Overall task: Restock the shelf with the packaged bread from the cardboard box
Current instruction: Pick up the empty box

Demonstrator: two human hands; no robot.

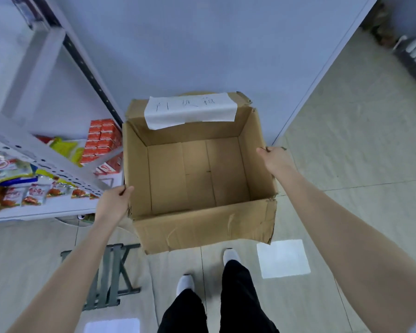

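An open cardboard box (202, 227) fills the middle of the view, with a white paper label taped on its far flap. Its inside is bare cardboard; no bread shows in it. My left hand (113, 203) grips the box's left wall near the front corner. My right hand (275, 159) grips the top edge of the right wall. The box is held above the floor, in front of my legs. The white metal shelf (41, 150) stands to the left, its boards holding several snack and bread packets (12, 169).
Red cartons (103, 140) and a yellow bag (65, 146) sit on a lower shelf board next to the box. A pale wall stands behind the box. Tiled floor lies below, with a grey floor marking (111, 277) at left and my feet (231, 255) under the box.
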